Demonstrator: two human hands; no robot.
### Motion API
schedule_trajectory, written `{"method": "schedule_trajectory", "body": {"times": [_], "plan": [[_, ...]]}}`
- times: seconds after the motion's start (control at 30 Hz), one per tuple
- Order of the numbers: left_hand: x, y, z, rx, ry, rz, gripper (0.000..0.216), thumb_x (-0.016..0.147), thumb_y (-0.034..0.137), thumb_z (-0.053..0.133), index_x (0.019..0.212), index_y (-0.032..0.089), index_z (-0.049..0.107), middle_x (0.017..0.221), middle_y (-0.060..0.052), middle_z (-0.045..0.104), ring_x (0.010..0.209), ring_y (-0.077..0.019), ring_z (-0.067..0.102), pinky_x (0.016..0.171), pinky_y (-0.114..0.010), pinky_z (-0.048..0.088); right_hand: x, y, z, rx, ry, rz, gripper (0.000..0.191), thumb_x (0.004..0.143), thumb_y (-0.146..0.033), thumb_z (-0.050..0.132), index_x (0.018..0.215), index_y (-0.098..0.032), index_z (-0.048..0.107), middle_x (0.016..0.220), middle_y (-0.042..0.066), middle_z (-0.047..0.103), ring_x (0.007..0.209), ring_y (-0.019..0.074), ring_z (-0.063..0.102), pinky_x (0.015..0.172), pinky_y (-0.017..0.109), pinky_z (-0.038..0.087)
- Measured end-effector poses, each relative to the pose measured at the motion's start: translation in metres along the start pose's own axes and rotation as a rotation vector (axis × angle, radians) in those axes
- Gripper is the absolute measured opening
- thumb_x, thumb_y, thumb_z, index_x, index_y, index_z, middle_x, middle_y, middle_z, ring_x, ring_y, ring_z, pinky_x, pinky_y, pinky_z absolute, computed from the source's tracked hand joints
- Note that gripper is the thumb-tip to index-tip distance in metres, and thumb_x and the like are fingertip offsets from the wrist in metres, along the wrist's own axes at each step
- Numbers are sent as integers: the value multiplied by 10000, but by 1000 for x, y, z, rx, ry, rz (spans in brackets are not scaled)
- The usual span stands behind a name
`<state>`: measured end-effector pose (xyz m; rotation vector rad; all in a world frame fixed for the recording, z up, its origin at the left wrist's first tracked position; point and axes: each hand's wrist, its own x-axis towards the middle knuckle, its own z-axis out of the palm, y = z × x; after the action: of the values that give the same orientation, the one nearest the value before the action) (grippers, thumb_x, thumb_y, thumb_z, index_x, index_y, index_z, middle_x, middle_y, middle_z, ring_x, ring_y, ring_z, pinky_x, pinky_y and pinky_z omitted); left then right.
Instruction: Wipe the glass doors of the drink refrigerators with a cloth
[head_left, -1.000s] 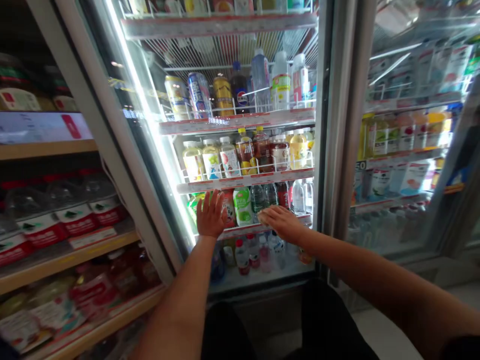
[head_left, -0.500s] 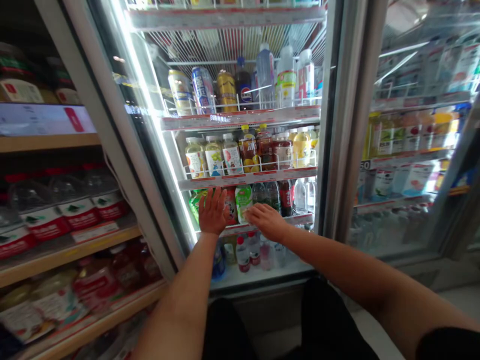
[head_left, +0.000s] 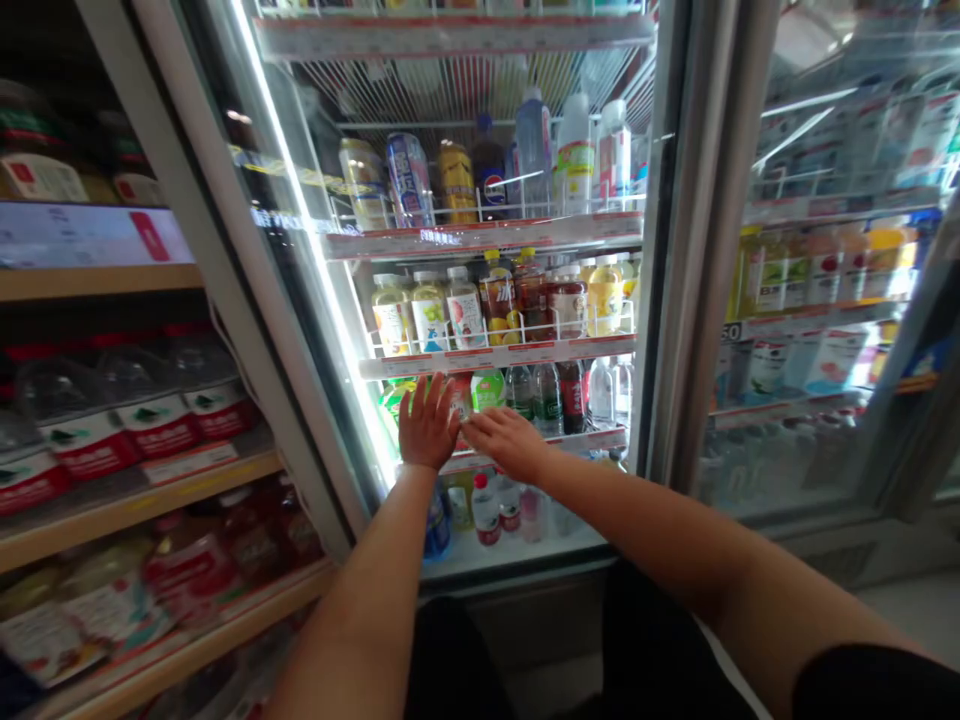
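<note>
I am facing an open drinks fridge. My left hand (head_left: 427, 427) is raised with fingers spread, palm against the bottles at the left end of the third shelf (head_left: 525, 452), covering a green-labelled bottle (head_left: 393, 400). My right hand (head_left: 501, 441) lies palm down, fingers stretched left, over the shelf's front edge in front of a red-labelled bottle (head_left: 459, 394) and a green-and-white bottle (head_left: 487, 389). The two hands nearly touch. Neither hand grips anything that I can see.
The open glass door (head_left: 247, 260) stands at the left. Shelves above hold cans (head_left: 405, 180) and juice bottles (head_left: 465, 305). Small bottles (head_left: 486, 508) stand on the bottom shelf. A closed fridge door (head_left: 825, 250) is right; wooden shelves of packaged goods (head_left: 120, 430) are left.
My right hand has slid left along the third shelf, from in front of the clear bottles to beside my left hand. My left hand has stayed in place.
</note>
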<state>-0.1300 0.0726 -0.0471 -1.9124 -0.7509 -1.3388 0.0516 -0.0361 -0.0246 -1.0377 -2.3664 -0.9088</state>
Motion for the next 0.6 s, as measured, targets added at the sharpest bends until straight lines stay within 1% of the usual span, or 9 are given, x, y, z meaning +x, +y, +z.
{"method": "schedule_trajectory", "body": {"times": [0.13, 0.23, 0.33, 0.43, 0.5, 0.6], "plan": [[0, 0, -1, 7, 3, 23, 510, 985, 319, 452, 1485, 224, 411, 1544, -63, 409, 1520, -195, 134, 1272, -432, 66, 7, -7, 2, -58, -41, -21, 241, 988, -197, 453, 1183, -146, 586, 1114, 107, 625, 1023, 242, 522, 846, 387, 450], [0, 0, -1, 2, 7, 22, 505, 987, 320, 446, 1482, 221, 416, 1540, -68, 414, 1521, -194, 130, 1272, -438, 70, 8, -9, 2, -66, -43, -27, 228, 991, -201, 451, 1161, -145, 591, 1110, 105, 625, 1028, 241, 522, 847, 385, 447], [0, 0, 0, -10, 16, 16, 519, 978, 319, 457, 1487, 231, 410, 1542, -74, 408, 1518, -201, 148, 1268, -456, 79, 7, -6, -3, -64, -68, -64, 212, 985, -195, 471, 1151, -154, 596, 1101, 96, 632, 1027, 233, 526, 847, 379, 444], [0, 0, 0, 25, 27, 37, 551, 966, 310, 481, 1503, 240, 383, 1548, -71, 391, 1515, -201, 154, 1265, -445, 93, 9, 4, -10, -52, -75, -102, 225, 974, -189, 493, 1171, -151, 593, 1122, 104, 640, 1035, 234, 524, 859, 383, 442], [0, 0, 0, 48, 40, 52, 559, 964, 309, 488, 1507, 236, 377, 1549, -76, 386, 1514, -205, 158, 1262, -444, 105, 12, 14, -16, -43, -28, -93, 252, 976, -179, 483, 1205, -151, 584, 1168, 114, 637, 1073, 239, 515, 886, 392, 437], [0, 1, 0, 31, 38, 39, 551, 968, 321, 482, 1503, 237, 384, 1550, -81, 382, 1511, -217, 166, 1260, -462, 111, 17, 29, -25, -28, 87, -14, 307, 976, -163, 473, 1270, -162, 561, 1266, 118, 610, 1149, 247, 489, 944, 402, 416]]}}
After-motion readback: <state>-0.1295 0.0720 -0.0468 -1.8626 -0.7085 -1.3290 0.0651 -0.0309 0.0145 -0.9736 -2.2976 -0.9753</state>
